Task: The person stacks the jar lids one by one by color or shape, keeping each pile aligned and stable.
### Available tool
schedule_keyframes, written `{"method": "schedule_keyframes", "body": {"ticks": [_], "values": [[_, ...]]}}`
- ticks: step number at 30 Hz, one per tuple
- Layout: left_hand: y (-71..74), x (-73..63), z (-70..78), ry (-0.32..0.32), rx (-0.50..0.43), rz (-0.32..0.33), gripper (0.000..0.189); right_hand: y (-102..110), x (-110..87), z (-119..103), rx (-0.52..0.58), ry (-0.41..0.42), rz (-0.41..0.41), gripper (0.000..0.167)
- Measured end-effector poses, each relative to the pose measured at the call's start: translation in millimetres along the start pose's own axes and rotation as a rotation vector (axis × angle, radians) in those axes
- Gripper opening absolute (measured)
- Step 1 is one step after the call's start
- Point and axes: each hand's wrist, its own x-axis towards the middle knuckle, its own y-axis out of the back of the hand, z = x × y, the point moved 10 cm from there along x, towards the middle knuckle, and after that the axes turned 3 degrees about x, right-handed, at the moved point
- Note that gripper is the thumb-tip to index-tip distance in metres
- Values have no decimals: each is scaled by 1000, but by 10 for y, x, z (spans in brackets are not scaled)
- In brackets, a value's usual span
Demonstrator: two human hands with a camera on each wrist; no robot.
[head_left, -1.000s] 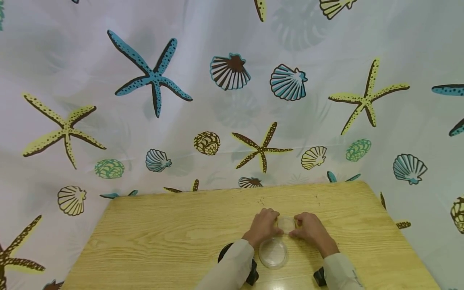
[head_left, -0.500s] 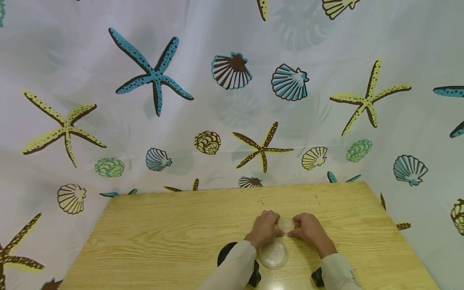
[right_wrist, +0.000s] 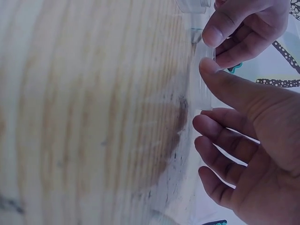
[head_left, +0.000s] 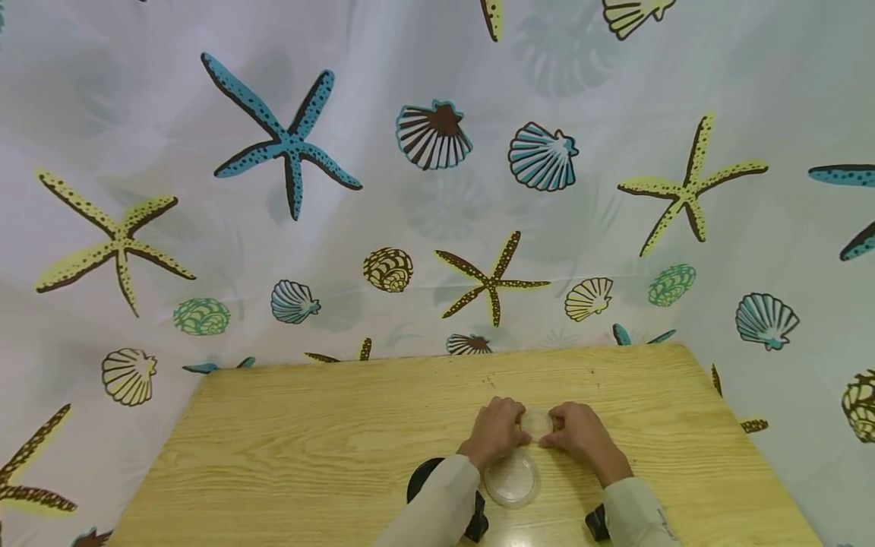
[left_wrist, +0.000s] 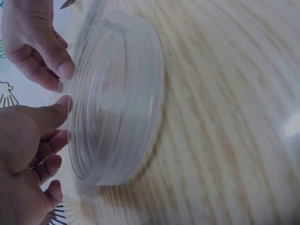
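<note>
A small clear petri dish (head_left: 537, 425) lies flat or nearly so towards the far right of the wooden table. My left hand (head_left: 494, 431) holds its left edge with thumb and fingers. On the opposite edge, my right hand (head_left: 584, 437) pinches it between thumb and forefinger; the other fingers are loosely bent in the right wrist view, where the small dish (right_wrist: 202, 79) shows edge-on. Just nearer to me rests a larger clear petri dish (head_left: 511, 480), beside the left wrist. In the left wrist view the larger dish (left_wrist: 136, 98) partly hides the small one.
A black round object (head_left: 418, 480) is partly covered by the left sleeve (head_left: 437, 501). Black wrist gear (head_left: 598, 524) sits at the right cuff. The wooden table (head_left: 307, 441) ends at a white curtain (head_left: 383, 190) printed with starfish and shells.
Both hands stay at the small petri dish with hardly any movement. The larger dish stays where it was; the head view shifts slightly.
</note>
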Motion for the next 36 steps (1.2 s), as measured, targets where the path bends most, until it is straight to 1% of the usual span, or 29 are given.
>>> {"method": "schedule_keyframes", "body": {"ticks": [3, 4, 8, 10, 17, 21, 28, 31, 36], "values": [[15, -12, -1, 4, -3, 5, 23, 3, -1, -1, 2, -11, -6, 23], [25, -19, 2, 5, -7, 6, 23, 7, -4, -5, -1, -13, -7, 25], [44, -33, 4, 0, -10, 14, 33, 23, -20, -23, -22, -19, -7, 42], [50, -38, 2, -7, 0, 18, 36, 30, -26, -37, -30, -16, -6, 44], [112, -67, 0, -26, 26, 29, 39, 45, -33, -100, -61, 2, -10, 44], [158, -87, -11, -33, 36, 39, 41, 62, -34, -140, -78, -2, -10, 45], [266, -148, 15, -61, 11, 50, 40, 119, -75, -233, -102, 12, -17, 47], [296, -171, 33, -71, 15, 52, 41, 144, -98, -262, -91, 17, -15, 47], [364, -226, 43, -76, 19, 69, 41, 184, -133, -353, -91, 67, 4, 44]]}}
